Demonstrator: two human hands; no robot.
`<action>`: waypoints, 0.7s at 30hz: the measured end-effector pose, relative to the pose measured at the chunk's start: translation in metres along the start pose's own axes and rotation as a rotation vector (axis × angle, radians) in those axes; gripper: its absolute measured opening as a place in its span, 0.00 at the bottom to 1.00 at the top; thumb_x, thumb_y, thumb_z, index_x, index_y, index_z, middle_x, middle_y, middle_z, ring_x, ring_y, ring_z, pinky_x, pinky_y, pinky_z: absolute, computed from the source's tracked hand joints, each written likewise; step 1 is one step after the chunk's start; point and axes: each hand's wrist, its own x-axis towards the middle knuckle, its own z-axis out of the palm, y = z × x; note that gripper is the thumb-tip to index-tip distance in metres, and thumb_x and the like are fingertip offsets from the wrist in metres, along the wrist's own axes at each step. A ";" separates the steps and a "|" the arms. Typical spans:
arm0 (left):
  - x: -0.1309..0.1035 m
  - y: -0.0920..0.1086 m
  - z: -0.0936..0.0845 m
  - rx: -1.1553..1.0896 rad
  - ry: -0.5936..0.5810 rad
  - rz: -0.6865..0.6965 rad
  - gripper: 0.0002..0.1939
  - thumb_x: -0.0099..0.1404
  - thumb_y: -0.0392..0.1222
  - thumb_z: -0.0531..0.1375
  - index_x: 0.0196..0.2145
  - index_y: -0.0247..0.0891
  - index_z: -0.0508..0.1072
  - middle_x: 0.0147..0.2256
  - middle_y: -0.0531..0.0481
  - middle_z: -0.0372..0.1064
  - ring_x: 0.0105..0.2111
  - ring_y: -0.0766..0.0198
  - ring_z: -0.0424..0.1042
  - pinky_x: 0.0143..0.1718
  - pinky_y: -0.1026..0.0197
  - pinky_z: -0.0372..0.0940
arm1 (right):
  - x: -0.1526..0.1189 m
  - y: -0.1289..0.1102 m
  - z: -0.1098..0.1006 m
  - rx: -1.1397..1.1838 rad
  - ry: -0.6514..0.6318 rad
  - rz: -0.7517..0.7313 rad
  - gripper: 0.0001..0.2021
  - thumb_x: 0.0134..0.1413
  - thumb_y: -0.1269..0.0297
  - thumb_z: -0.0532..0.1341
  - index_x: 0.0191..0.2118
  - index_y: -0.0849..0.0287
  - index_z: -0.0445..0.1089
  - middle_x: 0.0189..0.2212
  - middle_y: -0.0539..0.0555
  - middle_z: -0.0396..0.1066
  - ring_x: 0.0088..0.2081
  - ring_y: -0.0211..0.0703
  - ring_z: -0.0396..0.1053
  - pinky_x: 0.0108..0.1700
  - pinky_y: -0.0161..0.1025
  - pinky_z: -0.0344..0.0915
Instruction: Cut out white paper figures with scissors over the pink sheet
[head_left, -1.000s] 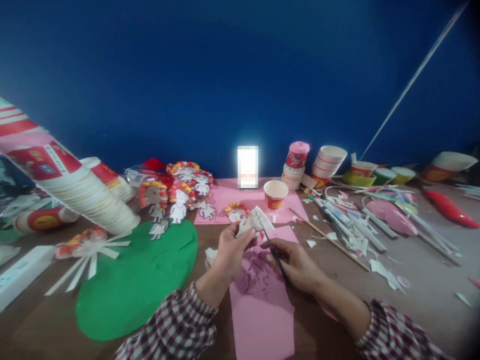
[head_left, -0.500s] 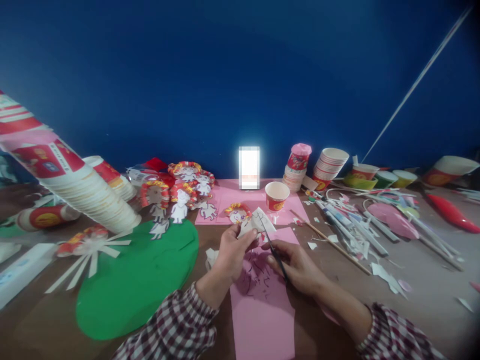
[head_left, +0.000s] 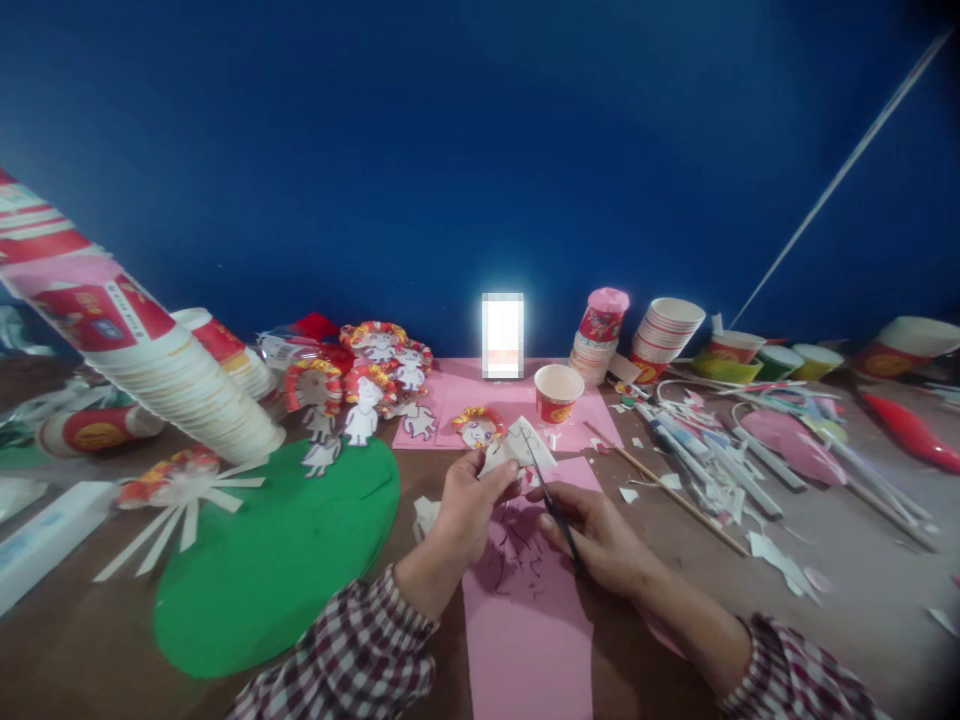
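My left hand [head_left: 474, 505] is closed on a white piece of paper [head_left: 519, 447] with dark lines drawn on it. My right hand [head_left: 596, 535] grips a dark pair of scissors [head_left: 559, 515], whose blades lie across the paper's right part. Beneath both hands is a pink sheet [head_left: 529, 640] with dark pen marks. Just beyond the paper sits a small decorated face with a red and yellow rim [head_left: 478, 428]. A paper cup [head_left: 559, 393] stands upright behind it on more pink paper.
A green oval sheet [head_left: 277, 570] lies left, with white paper figures [head_left: 362, 412] at its far edge. Tilted stacked cups [head_left: 180, 390] lean in from the left. To the right are a wooden stick [head_left: 675, 495], paper scraps [head_left: 780, 560] and stacked cups [head_left: 667, 335]. A blue wall [head_left: 375, 150] closes the back.
The view has shifted slightly, so everything sits a little further right. Both hands keep their hold on the paper and the scissors, with hardly any other visible movement.
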 end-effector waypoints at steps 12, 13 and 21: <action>0.001 -0.001 -0.002 0.015 0.023 -0.064 0.15 0.47 0.40 0.67 0.33 0.33 0.72 0.25 0.52 0.68 0.22 0.72 0.66 0.26 0.67 0.64 | 0.001 0.007 -0.001 -0.021 0.005 0.011 0.17 0.53 0.56 0.59 0.44 0.64 0.67 0.23 0.48 0.62 0.23 0.33 0.55 0.24 0.30 0.54; 0.001 -0.002 -0.002 0.017 0.024 -0.058 0.15 0.47 0.40 0.67 0.33 0.33 0.72 0.26 0.51 0.69 0.22 0.72 0.66 0.27 0.67 0.64 | 0.001 0.007 -0.001 -0.021 0.006 0.012 0.17 0.52 0.56 0.59 0.44 0.64 0.67 0.23 0.48 0.62 0.23 0.33 0.55 0.24 0.30 0.54; 0.002 -0.001 -0.001 0.002 0.024 -0.058 0.15 0.46 0.40 0.67 0.32 0.33 0.72 0.27 0.52 0.69 0.23 0.73 0.66 0.28 0.67 0.64 | 0.001 0.004 -0.001 -0.015 0.012 0.017 0.17 0.52 0.56 0.60 0.42 0.64 0.67 0.23 0.49 0.63 0.23 0.33 0.56 0.24 0.30 0.55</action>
